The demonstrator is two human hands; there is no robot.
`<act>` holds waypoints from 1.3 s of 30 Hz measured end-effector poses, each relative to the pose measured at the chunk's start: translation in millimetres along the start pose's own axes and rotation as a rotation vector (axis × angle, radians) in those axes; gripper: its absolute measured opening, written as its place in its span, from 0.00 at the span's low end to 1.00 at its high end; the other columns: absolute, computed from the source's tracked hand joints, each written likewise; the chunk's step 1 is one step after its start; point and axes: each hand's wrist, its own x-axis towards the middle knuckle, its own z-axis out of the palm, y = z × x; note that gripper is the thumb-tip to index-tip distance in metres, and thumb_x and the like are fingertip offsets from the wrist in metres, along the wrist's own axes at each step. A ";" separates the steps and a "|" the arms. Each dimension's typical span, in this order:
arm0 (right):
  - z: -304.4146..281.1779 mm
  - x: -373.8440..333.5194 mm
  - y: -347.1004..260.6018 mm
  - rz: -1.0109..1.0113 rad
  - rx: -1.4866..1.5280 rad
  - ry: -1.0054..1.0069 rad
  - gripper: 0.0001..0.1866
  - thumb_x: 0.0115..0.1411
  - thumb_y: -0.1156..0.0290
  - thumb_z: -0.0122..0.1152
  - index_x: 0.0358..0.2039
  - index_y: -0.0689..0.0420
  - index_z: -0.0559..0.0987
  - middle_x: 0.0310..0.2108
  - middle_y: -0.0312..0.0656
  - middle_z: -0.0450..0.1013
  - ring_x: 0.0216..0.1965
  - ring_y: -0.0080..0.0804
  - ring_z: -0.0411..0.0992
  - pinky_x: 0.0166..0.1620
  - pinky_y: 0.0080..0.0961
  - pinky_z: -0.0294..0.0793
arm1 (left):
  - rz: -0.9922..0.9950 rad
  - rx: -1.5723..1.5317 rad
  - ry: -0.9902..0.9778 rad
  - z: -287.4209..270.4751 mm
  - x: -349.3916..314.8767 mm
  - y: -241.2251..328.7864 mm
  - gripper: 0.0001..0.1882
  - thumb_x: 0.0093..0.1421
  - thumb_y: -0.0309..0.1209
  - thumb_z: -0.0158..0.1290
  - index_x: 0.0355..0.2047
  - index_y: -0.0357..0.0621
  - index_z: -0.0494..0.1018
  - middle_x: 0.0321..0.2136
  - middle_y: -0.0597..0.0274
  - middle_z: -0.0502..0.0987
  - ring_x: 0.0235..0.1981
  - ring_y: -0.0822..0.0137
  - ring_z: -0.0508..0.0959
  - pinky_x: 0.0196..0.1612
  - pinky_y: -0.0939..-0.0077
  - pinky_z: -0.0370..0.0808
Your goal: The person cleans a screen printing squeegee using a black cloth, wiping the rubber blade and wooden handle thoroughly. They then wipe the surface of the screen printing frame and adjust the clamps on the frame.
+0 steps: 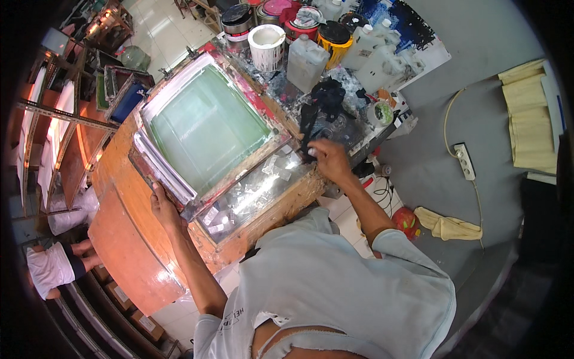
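A screen printing frame (pixel 242 172) with a pale green mesh (pixel 206 128) lies tilted across the wooden table in front of me. My left hand (pixel 165 207) is at its near left edge, fingers curled against the frame's side. Beyond the frame's near right corner, my right hand (pixel 330 160) is closed at the lower end of a crumpled black cloth (pixel 326 102). The fingertips and cloth overlap there, so the exact grip is partly hidden.
Paint cans, a white tub (pixel 266 48) and a translucent jug (pixel 307 63) crowd the stained side table. Clear plastic with tape scraps (pixel 251 194) covers the table's near part. Racks (pixel 66 119) stand left, where another person (pixel 54 269) is visible. A power strip (pixel 464 161) hangs right.
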 end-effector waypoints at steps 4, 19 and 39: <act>-61.3 56.3 -40.0 0.087 0.012 0.268 0.08 0.62 0.82 0.57 0.40 0.63 0.80 0.29 0.44 0.77 0.29 0.35 0.73 0.36 0.27 0.72 | 0.010 -0.034 -0.005 14.9 6.1 -4.4 0.17 0.71 0.45 0.51 0.31 0.46 0.72 0.26 0.72 0.73 0.25 0.79 0.70 0.28 0.82 0.67; 37.6 1.6 58.7 -0.124 -0.567 0.065 0.14 0.58 0.70 0.61 0.45 0.57 0.79 0.59 0.54 0.66 0.56 0.53 0.67 0.57 0.42 0.67 | -0.010 -0.002 -0.030 -9.9 -1.6 -9.8 0.17 0.71 0.45 0.51 0.30 0.47 0.69 0.24 0.74 0.70 0.24 0.80 0.67 0.27 0.82 0.66; 116.9 144.1 -185.1 -0.431 0.319 -0.019 0.17 0.55 0.84 0.62 0.46 0.61 0.82 0.52 0.51 0.77 0.53 0.47 0.75 0.59 0.32 0.71 | 0.353 0.359 -0.156 34.2 -85.7 6.4 0.20 0.69 0.41 0.52 0.41 0.31 0.69 0.21 0.56 0.74 0.20 0.69 0.73 0.24 0.69 0.71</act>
